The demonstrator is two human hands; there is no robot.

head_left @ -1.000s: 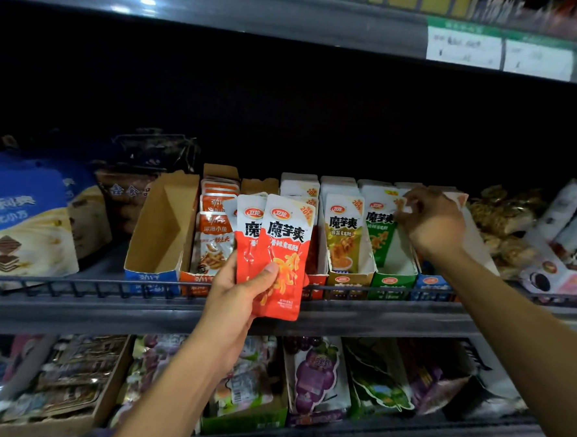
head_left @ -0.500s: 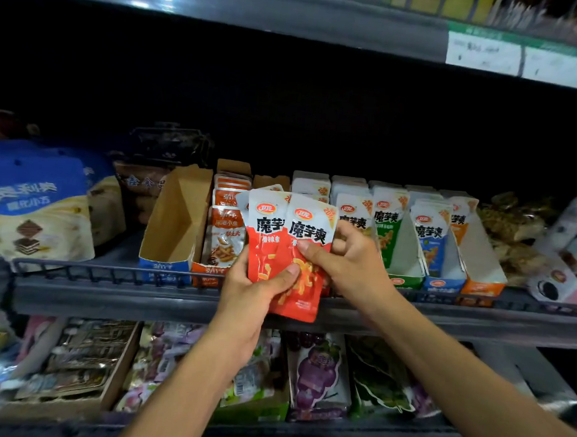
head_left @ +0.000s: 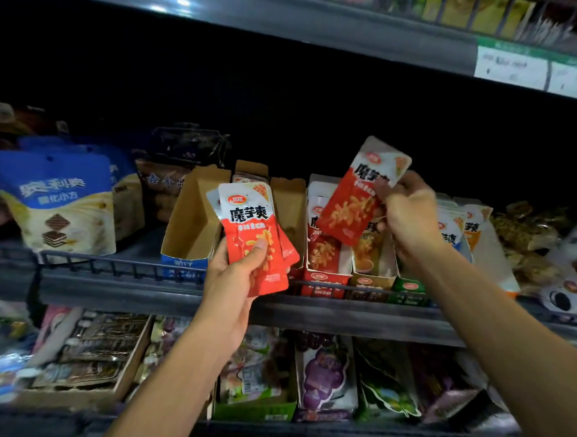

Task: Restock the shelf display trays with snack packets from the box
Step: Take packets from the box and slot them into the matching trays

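Left hand [head_left: 234,279] grips a small stack of red snack packets [head_left: 253,231] in front of the shelf rail. Right hand [head_left: 410,219] pinches a single red packet [head_left: 359,192], tilted, just above the red display tray [head_left: 324,281].

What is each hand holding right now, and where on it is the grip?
Left hand grips a small stack of red packets by its lower half. Right hand pinches a single red packet at its right edge.

Glossy plastic red packets [head_left: 252,236], matt brown cardboard tray [head_left: 196,219]; dull grey metal shelf [head_left: 342,314]
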